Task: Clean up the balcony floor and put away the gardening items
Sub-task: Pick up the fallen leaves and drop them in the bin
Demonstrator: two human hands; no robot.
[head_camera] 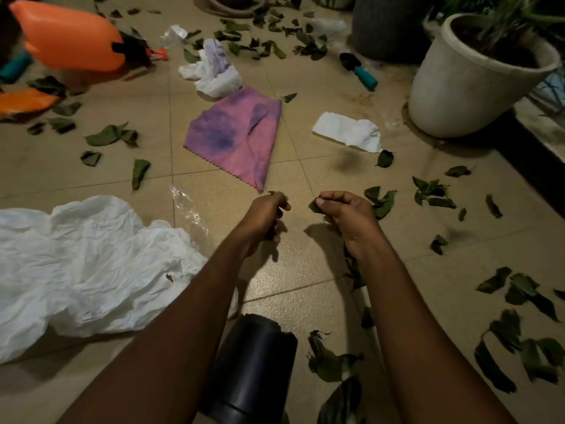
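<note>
Green leaves (433, 192) lie scattered over the tan tiled floor (220, 185). My left hand (266, 213) is closed on a bunch of dark leaves just below the tip of a pink cloth (237, 136). My right hand (345, 215) is closed on more leaves, one leaf (315, 207) pinched at the thumb. A large crumpled white bag (85, 267) lies at the left. A black cylinder (253, 365) lies between my forearms.
An orange sprayer jug (67, 38) sits at the back left. A teal-handled trowel (359, 68), white crumpled papers (348, 131) and a white glove-like rag (211, 68) lie on the floor. A big white plant pot (464, 90) stands at the right, by a dark ledge.
</note>
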